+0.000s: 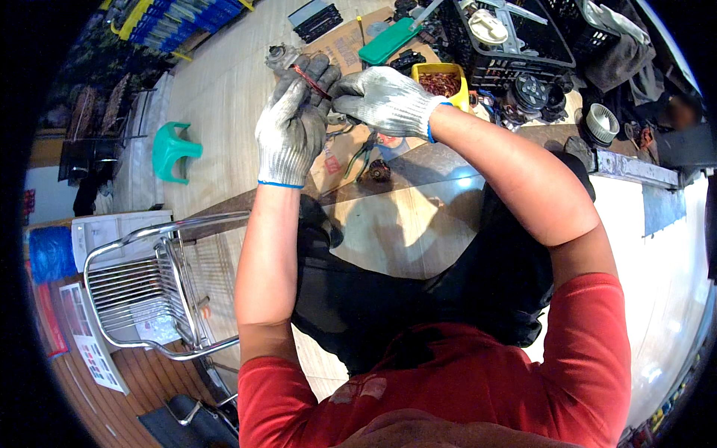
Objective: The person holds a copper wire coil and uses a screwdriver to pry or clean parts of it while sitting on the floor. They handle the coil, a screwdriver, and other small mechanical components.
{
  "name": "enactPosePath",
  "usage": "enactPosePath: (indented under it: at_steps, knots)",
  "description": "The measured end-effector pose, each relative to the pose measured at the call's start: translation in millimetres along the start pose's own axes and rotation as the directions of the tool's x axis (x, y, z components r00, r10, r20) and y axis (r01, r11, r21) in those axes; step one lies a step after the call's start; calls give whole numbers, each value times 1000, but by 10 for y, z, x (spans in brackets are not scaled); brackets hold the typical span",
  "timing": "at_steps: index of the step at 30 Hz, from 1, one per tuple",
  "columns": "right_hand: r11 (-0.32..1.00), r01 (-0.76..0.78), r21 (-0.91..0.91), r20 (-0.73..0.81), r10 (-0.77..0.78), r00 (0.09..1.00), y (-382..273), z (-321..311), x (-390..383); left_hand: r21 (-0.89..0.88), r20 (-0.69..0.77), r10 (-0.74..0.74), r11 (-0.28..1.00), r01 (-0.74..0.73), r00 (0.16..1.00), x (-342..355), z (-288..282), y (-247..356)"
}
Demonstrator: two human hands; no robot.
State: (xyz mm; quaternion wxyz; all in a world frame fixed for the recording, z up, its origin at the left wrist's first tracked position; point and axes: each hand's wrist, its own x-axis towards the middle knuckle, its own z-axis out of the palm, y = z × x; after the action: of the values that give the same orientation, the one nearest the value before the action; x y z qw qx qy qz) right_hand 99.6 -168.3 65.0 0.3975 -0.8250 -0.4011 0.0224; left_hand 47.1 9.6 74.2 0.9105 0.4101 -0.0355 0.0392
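Note:
Both my hands wear grey-white knit work gloves, dirty on the fingers. My left hand (293, 123) is raised with its fingers bent around a thin reddish wire (308, 81), which runs across the fingers. Coming in from the right, my right hand (392, 101) closes thumb and fingers at the wire's lower end. Just below the hands, pliers (361, 157) with dark green handles lie on a flattened cardboard sheet (332, 166). Beside the pliers sits a small round copper-wound part (379, 170). Part of the cardboard is hidden by my hands.
A yellow bin (464, 93) of copper-coloured scraps stands right of my hands, near a green flat tool (390, 40). Black crates (515, 60) and machine parts (530, 93) crowd the far right. At left are a green stool (173, 153) and a metal chair (160, 291).

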Motion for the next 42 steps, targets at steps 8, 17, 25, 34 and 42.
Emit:
enactPosePath:
  at_steps: [8,17,25,34,42]
  knots:
    - [1000,-19,-12,29,19,999,26,2,-20,-99,-15,-13,995,11,1000,61,-11,22]
    - [930,334,-153,138,-315,939,389,84,91,-236,417,-130,940,246,899,138,-260,104]
    - [927,286,-244,255,-223,941,175,-428,92,522,82,-494,761,385,866,-130,-15,250]
    - [925,33,-379,77,-4,997,93,-468,25,856,-42,-432,449,255,901,-124,71,126]
    - [959,-95,-268,9,101,995,-36,-333,-10,762,-141,-122,620,186,983,-70,-47,-24]
